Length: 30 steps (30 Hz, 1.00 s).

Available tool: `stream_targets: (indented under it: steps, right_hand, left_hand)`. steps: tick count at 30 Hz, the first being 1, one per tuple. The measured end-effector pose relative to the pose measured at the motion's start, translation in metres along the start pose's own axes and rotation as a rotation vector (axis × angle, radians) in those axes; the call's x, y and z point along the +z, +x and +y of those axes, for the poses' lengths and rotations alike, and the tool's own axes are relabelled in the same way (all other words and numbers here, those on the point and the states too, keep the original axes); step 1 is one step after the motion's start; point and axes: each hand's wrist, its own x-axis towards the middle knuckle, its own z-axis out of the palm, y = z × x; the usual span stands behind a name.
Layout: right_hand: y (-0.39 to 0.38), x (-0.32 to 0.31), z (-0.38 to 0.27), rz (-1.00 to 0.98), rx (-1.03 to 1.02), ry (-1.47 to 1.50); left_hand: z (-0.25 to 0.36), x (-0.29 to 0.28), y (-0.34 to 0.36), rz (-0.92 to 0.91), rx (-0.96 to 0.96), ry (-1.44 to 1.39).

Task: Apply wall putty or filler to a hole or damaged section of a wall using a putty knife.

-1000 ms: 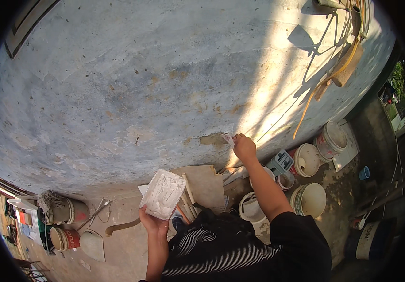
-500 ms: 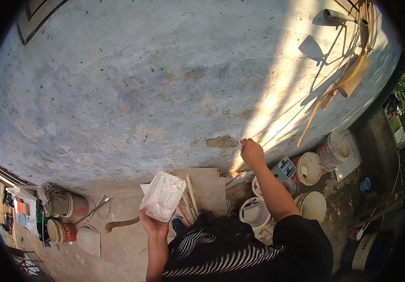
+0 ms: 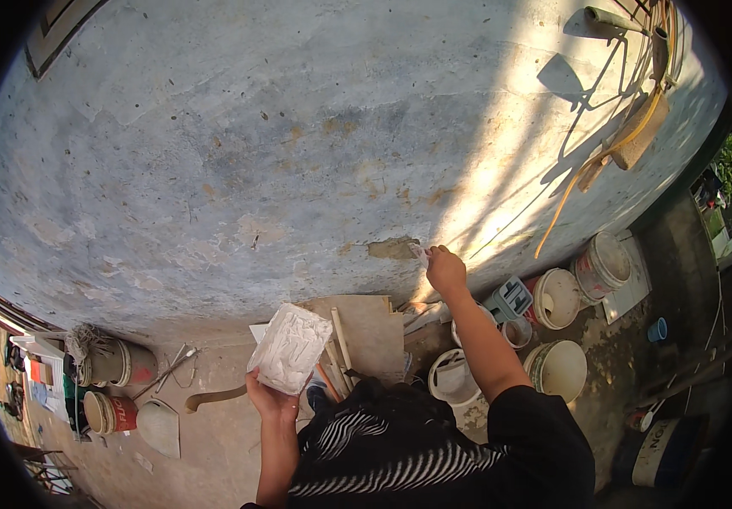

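Pinching small pale tool [image 3: 419,254] at bare patch [image 3: 391,248] in wall [image 3: 238,187], right hand [image 3: 446,271] closed; left hand [image 3: 271,397] curled under tray [image 3: 284,388], holding it, white paste [image 3: 291,341] inside.

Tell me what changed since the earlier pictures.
Since half a second ago, the right hand and its small pale tool appear slightly further left at the bare patch. Nothing was let go; the left hand still holds the white-coated tray.
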Motion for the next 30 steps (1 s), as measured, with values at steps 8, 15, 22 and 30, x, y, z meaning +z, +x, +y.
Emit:
stream_targets:
  steps: [8,15,22,30]
  right_hand:
    - [0.004,0.001,0.004,0.012,0.007,0.028]
    - [0.011,-0.004,0.011,-0.033,-0.075,0.041]
    - [0.013,0.010,0.008,-0.027,-0.024,0.062]
    - [0.007,0.005,0.014,-0.040,-0.059,0.032]
  left_hand:
    - [-0.004,0.010,-0.001,-0.009,-0.022,0.010]
    - [0.001,0.002,-0.005,0.018,0.011,-0.011]
    - [-0.003,0.003,-0.002,0.024,-0.014,-0.028]
    - [-0.010,0.013,0.007,-0.047,-0.024,-0.021]
